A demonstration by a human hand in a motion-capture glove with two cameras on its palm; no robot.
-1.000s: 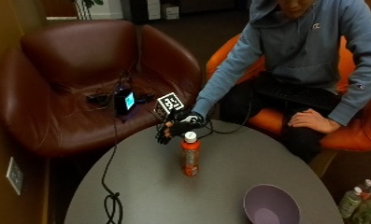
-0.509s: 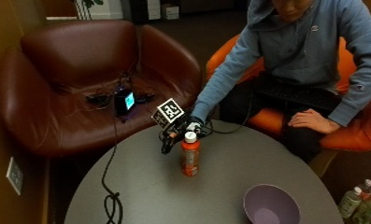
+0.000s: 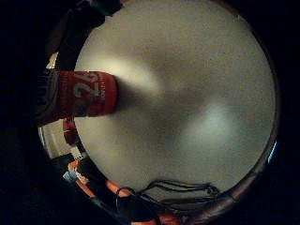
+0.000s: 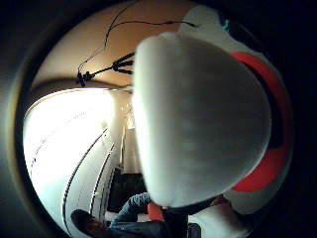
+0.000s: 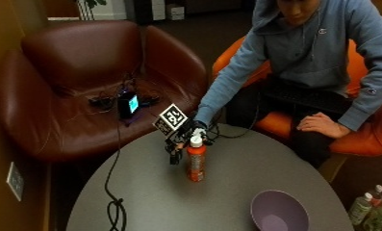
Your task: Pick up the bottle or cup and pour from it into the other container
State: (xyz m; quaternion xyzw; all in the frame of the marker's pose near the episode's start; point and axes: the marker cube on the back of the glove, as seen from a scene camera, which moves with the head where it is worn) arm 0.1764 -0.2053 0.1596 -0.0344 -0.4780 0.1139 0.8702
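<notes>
An orange bottle (image 5: 196, 166) with a white cap stands upright near the middle of the round grey table (image 5: 248, 161). My gloved right hand (image 5: 189, 132) is at its neck, just under the cap, with fingers curled round it from behind. In the thumb side palm view the white cap (image 4: 198, 119) fills most of the picture. In the little finger side palm view the bottle's red label (image 3: 89, 93) stands on the table (image 3: 187, 93) close to the palm. A purple bowl (image 5: 279, 211) sits empty at the table's near right edge.
A black cable (image 5: 113, 207) trails over the table's left side. Behind the table is a brown leather armchair (image 5: 75, 62) with small devices on its seat. Several bottles (image 5: 370, 209) stand on the floor at the right. The person's bare hand (image 5: 322, 124) rests on a knee.
The gloved hand has come down and closer to the bottle's top, from just behind the cap to the neck. The bottle and bowl have not moved.
</notes>
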